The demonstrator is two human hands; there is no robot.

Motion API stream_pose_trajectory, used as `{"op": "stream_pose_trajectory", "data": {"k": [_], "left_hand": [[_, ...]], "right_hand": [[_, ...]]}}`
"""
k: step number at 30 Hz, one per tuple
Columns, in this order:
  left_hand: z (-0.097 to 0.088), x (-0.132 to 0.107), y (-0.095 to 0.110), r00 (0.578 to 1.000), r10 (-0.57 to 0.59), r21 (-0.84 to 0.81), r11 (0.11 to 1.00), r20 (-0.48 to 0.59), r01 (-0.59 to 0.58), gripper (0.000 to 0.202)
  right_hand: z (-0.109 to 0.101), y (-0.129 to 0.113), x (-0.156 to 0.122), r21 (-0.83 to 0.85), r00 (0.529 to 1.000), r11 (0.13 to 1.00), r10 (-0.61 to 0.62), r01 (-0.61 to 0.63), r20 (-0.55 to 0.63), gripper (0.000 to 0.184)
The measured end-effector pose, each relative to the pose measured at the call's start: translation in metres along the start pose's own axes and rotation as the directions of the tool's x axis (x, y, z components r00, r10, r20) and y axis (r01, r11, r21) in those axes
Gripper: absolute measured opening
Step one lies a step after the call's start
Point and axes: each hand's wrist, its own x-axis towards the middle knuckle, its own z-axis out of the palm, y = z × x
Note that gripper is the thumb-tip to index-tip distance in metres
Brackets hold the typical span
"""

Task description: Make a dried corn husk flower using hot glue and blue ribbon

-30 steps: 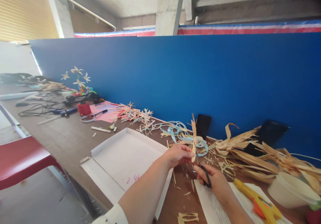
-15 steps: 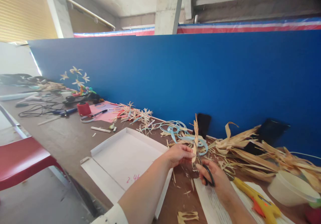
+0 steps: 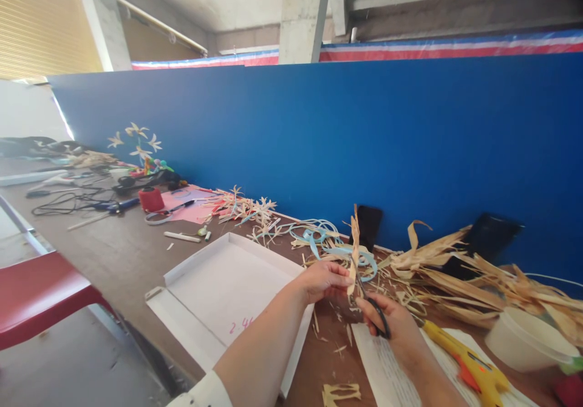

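Note:
My left hand point(image 3: 323, 280) pinches the lower end of a dried straw strip point(image 3: 354, 246) and holds it upright above the brown table point(image 3: 122, 255). My right hand point(image 3: 392, 325) grips black-handled scissors point(image 3: 372, 311), whose blades reach up against the strip just beside my left fingers. Small straw clippings point(image 3: 339, 349) lie on the table under both hands.
A shallow white cardboard tray point(image 3: 228, 291) lies left of my hands. Dried husks point(image 3: 460, 273), a yellow glue gun point(image 3: 469, 364), a white bowl point(image 3: 528, 340) and printed paper point(image 3: 380, 367) sit to the right. Blue ribbon curls point(image 3: 319, 237), straw flowers point(image 3: 250, 208), a red spool point(image 3: 151, 199), cables and a blue partition point(image 3: 364, 140) are behind. A red chair point(image 3: 36, 294) stands at the left.
The scissors have shifted slightly up along the strip and the strip has tilted a little; the view drifted slightly. Both hands keep their hold.

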Motion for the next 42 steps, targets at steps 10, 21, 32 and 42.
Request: {"op": "stream_pose_trajectory", "data": {"k": [10, 21, 32, 42], "left_hand": [[0.001, -0.002, 0.003, 1.000, 0.010, -0.001, 1.000, 0.020, -0.010, 0.031], [0.002, -0.003, 0.004, 1.000, 0.015, 0.007, 1.000, 0.011, -0.015, 0.032], [0.003, 0.003, -0.006, 0.998, 0.057, -0.043, 0.997, -0.034, -0.059, 0.031], [0.013, 0.004, -0.008, 0.988, 0.109, 0.014, 0.994, -0.111, -0.108, 0.036]], "right_hand": [[-0.001, 0.002, 0.000, -0.015, 1.000, 1.000, -0.008, 0.008, -0.016, 0.030], [0.001, -0.003, -0.001, -0.013, 1.000, 1.000, -0.001, 0.001, -0.025, 0.031], [0.001, -0.005, 0.000, 0.002, 0.998, 1.000, 0.016, -0.016, -0.061, 0.030], [0.001, 0.000, 0.002, 0.107, 0.998, 0.993, 0.055, -0.052, -0.020, 0.028]]}}
